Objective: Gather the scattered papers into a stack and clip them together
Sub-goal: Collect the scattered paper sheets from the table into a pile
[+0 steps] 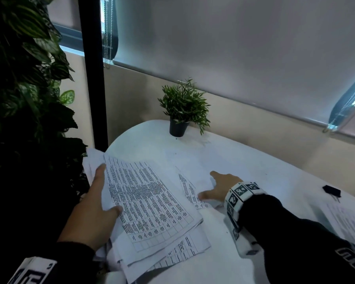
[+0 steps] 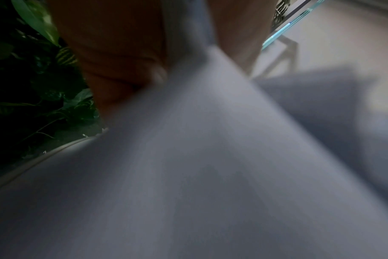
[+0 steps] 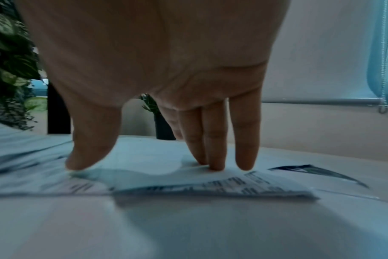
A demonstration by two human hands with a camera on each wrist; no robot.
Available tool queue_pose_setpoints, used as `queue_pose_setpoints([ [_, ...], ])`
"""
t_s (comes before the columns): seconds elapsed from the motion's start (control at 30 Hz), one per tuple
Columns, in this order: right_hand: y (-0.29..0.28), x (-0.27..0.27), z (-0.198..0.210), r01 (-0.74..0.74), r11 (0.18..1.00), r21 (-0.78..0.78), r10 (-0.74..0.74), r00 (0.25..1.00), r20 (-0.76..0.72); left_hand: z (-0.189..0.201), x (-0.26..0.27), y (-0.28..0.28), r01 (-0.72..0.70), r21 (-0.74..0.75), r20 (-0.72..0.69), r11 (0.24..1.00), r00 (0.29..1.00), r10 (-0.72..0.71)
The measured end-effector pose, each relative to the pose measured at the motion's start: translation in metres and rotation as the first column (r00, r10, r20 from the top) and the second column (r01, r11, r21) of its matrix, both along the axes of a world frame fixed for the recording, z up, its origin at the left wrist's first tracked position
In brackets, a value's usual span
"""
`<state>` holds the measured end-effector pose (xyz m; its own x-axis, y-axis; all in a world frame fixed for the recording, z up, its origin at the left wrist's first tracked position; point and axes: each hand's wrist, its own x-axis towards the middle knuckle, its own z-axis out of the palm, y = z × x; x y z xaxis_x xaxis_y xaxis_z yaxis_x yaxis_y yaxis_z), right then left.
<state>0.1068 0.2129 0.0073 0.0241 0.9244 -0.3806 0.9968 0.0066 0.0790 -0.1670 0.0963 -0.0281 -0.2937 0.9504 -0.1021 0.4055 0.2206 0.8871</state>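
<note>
My left hand grips a loose stack of printed papers at its left edge, thumb on top, with the stack lifted over the near left of the white table. In the left wrist view the blurred stack sits between my thumb and fingers. My right hand presses flat on a single printed sheet at the table's middle. Its straight fingertips touch that sheet, whose near edge curls up. A black binder clip lies far right, apart from both hands.
Another printed sheet lies at the right edge. A small potted plant stands at the table's far side. A black post and a big leafy plant crowd the left. A wall with blinds runs behind.
</note>
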Motion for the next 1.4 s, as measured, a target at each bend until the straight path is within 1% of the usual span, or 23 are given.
queue_pose_setpoints([
  [0.1, -0.003, -0.004, -0.006, -0.02, 1.0, -0.022, 0.02, 1.0, 0.006, -0.002, 0.001, -0.002, 0.041, 0.021, -0.071, 0.999, 0.997, -0.04],
  [0.2, -0.005, -0.005, -0.008, -0.037, 0.999, -0.001, 0.037, 0.999, -0.012, -0.005, 0.0, -0.003, 0.038, 0.035, -0.085, 0.999, 0.996, -0.035],
  [0.27, -0.006, -0.006, -0.008, -0.05, 0.999, -0.007, 0.05, 0.999, -0.021, -0.004, 0.001, -0.003, 0.038, 0.04, -0.068, 0.998, 0.997, -0.035],
  [0.33, -0.01, -0.007, -0.009, -0.072, 0.997, -0.003, 0.072, 0.997, 0.005, -0.004, 0.003, -0.001, 0.035, 0.036, -0.05, 0.999, 0.998, -0.034],
  [0.4, -0.015, -0.007, -0.011, -0.105, 0.994, 0.025, 0.103, 0.994, 0.043, -0.006, 0.004, 0.0, 0.026, 0.02, -0.041, 0.999, 0.999, -0.025],
  [0.5, -0.024, -0.005, -0.015, -0.138, 0.988, 0.076, 0.134, 0.99, 0.053, -0.009, 0.004, 0.002, -0.016, -0.023, -0.012, 1.0, 1.0, 0.016],
  [0.63, -0.034, -0.008, -0.015, -0.176, 0.976, 0.126, 0.158, 0.978, 0.139, -0.01, 0.002, 0.002, -0.066, -0.018, -0.009, 0.998, 0.998, 0.066],
  [0.73, -0.036, -0.008, -0.007, -0.127, 0.98, 0.154, 0.103, 0.982, 0.155, -0.01, 0.002, 0.002, -0.073, -0.008, -0.032, 0.997, 0.997, 0.073],
  [0.83, -0.037, -0.002, 0.003, -0.058, 0.97, 0.236, 0.022, 0.988, 0.152, -0.009, 0.004, 0.001, -0.074, 0.007, -0.039, 0.997, 0.996, 0.074],
  [0.9, -0.039, 0.002, 0.008, -0.035, 0.965, 0.258, -0.003, 0.989, 0.148, -0.009, 0.005, 0.001, -0.073, 0.017, -0.035, 0.997, 0.997, 0.074],
  [0.97, -0.039, 0.006, 0.009, 0.0, 0.972, 0.237, -0.022, 0.996, 0.088, -0.01, 0.005, 0.002, -0.077, 0.015, -0.026, 0.997, 0.997, 0.078],
  [1.0, -0.038, 0.008, 0.009, 0.028, 0.976, 0.215, -0.033, 0.999, 0.022, -0.01, 0.005, 0.002, -0.079, 0.012, -0.021, 0.997, 0.997, 0.079],
  [1.03, -0.037, 0.011, 0.008, 0.058, 0.982, 0.18, -0.046, 0.997, -0.068, -0.011, 0.004, 0.003, -0.08, 0.012, -0.015, 0.997, 0.997, 0.08],
  [1.1, -0.037, 0.016, 0.01, 0.097, 0.991, 0.095, -0.07, 0.964, -0.257, -0.011, 0.005, 0.002, -0.088, 0.017, 0.0, 0.996, 0.996, 0.088],
  [1.13, -0.036, 0.018, 0.014, 0.084, 0.995, 0.057, -0.064, 0.954, -0.294, -0.012, 0.005, 0.003, -0.091, 0.023, 0.005, 0.996, 0.996, 0.091],
  [1.17, -0.036, 0.021, 0.02, 0.047, 0.998, 0.037, -0.035, 0.96, -0.277, -0.012, 0.005, 0.003, -0.093, 0.033, 0.01, 0.995, 0.996, 0.093],
  [1.2, -0.036, 0.025, 0.028, 0.012, 0.999, 0.049, 0.0, 0.97, -0.244, -0.012, 0.006, 0.002, -0.093, 0.04, 0.017, 0.995, 0.996, 0.092],
  [1.23, -0.036, 0.027, 0.037, -0.001, 0.996, 0.093, 0.023, 0.973, -0.229, -0.011, 0.006, 0.002, -0.09, 0.048, 0.024, 0.995, 0.996, 0.089],
  [1.33, -0.038, 0.029, 0.074, -0.006, 0.951, 0.31, 0.107, 0.944, -0.312, -0.01, 0.008, 0.004, -0.094, 0.071, 0.049, 0.993, 0.995, 0.091],
  [1.4, -0.04, 0.026, 0.097, -0.015, 0.919, 0.394, 0.176, 0.91, -0.376, -0.009, 0.009, 0.003, -0.1, 0.071, 0.066, 0.992, 0.993, 0.095],
])
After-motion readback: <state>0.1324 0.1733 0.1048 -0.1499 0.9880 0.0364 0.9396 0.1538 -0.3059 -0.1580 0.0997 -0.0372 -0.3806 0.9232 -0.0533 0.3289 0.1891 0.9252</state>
